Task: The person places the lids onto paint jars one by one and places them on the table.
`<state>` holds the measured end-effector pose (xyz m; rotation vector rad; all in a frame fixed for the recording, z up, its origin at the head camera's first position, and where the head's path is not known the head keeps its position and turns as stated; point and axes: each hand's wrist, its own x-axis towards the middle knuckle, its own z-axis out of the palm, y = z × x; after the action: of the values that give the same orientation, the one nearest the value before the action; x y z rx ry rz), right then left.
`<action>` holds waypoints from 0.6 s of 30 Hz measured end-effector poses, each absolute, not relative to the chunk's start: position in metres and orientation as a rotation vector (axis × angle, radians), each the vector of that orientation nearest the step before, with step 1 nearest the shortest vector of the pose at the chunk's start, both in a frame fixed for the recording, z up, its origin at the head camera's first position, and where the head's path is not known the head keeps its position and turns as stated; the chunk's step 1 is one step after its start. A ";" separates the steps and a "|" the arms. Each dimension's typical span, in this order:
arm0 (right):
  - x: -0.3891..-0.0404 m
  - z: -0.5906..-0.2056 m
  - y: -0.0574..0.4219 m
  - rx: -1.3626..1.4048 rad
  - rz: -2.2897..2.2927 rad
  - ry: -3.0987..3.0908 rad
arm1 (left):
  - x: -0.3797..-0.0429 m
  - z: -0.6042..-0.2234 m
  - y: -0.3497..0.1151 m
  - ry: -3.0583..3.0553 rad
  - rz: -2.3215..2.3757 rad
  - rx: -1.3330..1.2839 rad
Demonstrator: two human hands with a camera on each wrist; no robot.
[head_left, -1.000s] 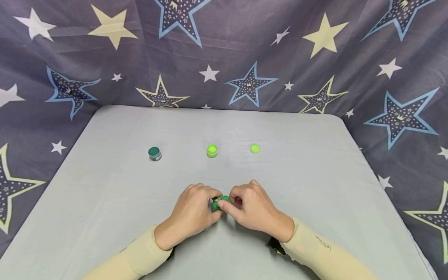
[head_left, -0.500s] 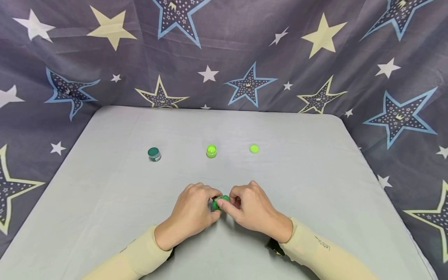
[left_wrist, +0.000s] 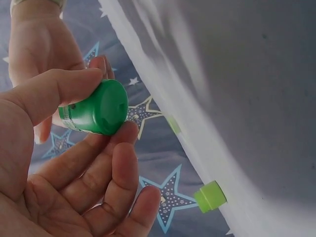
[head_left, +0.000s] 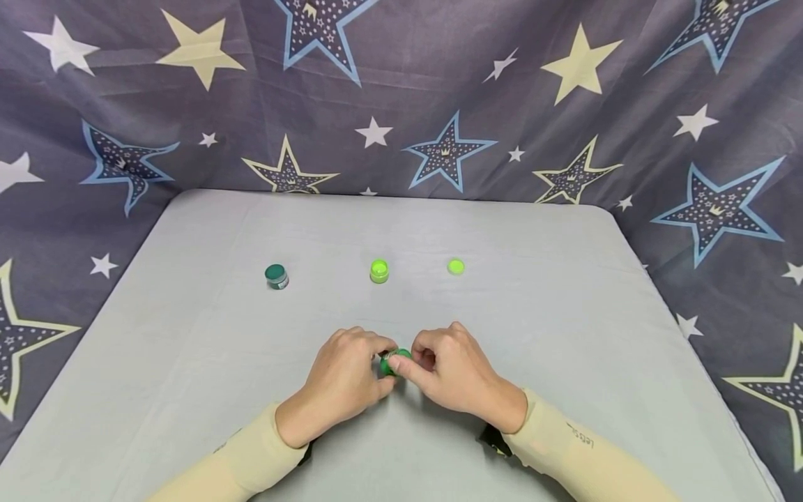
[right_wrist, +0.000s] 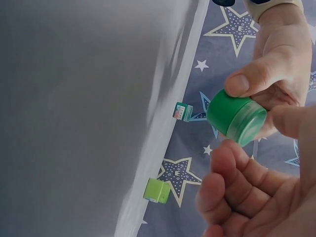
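A small green paint jar [head_left: 387, 367] is between my two hands, low in the middle of the head view. My left hand [head_left: 343, 380] grips it from the left, thumb and fingers on opposite sides. From the right, my right hand [head_left: 459, 369] pinches it, thumb laid over the jar. The left wrist view shows the jar's [left_wrist: 103, 108] rounded, smooth green end, with printing farther back. In the right wrist view, a clear end of the jar [right_wrist: 229, 116] faces the right thumb and fingertips. Part of it is covered by the fingers.
Farther back on the grey-covered table [head_left: 533, 314] stand a dark green jar [head_left: 277, 276] at left and an uncovered lime-green jar [head_left: 379, 271] in the middle. A lime lid [head_left: 456, 266] lies to its right. Star-patterned fabric [head_left: 401, 90] hangs behind the table.
Both hands stay in place around the green jar. The right hand and its thumb shift very slightly; the other jars and the lid have not moved.
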<state>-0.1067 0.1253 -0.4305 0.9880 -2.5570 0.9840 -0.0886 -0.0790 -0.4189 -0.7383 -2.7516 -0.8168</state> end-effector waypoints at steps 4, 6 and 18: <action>-0.108 -0.428 0.128 0.959 0.984 -2.559 | -0.089 -0.418 -0.080 -2.755 -0.806 -0.714; -0.108 -0.428 0.129 0.945 0.976 -2.565 | -0.090 -0.418 -0.080 -2.759 -0.809 -0.704; -0.112 -0.427 0.136 0.898 0.969 -2.559 | -0.094 -0.417 -0.084 -2.764 -0.888 -0.631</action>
<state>-0.1123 0.1356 -0.4274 0.8979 -2.5592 0.9689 -0.0942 -0.0844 -0.4174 -0.6309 -2.7645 -0.8884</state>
